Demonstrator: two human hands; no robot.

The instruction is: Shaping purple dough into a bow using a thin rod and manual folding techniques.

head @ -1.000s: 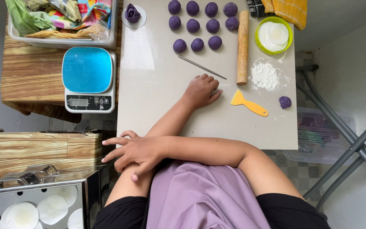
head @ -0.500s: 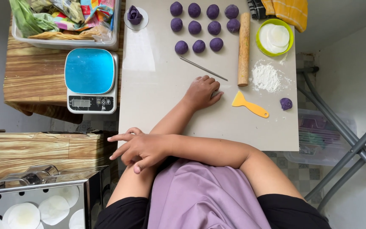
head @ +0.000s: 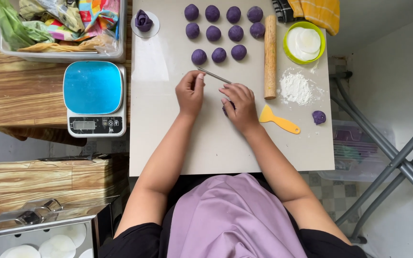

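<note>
**Purple dough under my right hand, thin rod in my left**

Lilac apron cloth (head: 230, 220) fills the near edge of my view, and both forearms reach out from it over the pale work board (head: 168, 143).

My right hand (head: 239, 106) lies curled, palm down, over a small purple dough piece (head: 225, 110); only a sliver of it shows at the finger edge, so I cannot tell how tightly I grip it. My left hand (head: 190, 91) is closed in a pinch, thumb and forefinger on the near end of a thin metal rod (head: 214, 76) that slants away to the right towards my other hand.

I judge the dough soft and light, easily dented, so it wants cupping from above with loose fingers instead of a squeeze. The rod looks stiff, slim and likely slippery; a fingertip hold close to its end suits it.

Just right of my right hand lies a yellow scraper (head: 279, 120), then a loose purple lump (head: 319, 117). Left of the board sits a blue-topped scale (head: 92, 88).

Farther off are a flour heap (head: 296, 88), a wooden rolling pin (head: 270, 56) lying lengthwise, rows of purple dough balls (head: 219, 55), and a green-rimmed bowl (head: 287, 36) of white discs. At the far left stands a purple dough rose (head: 144, 21) on a white disc.
</note>
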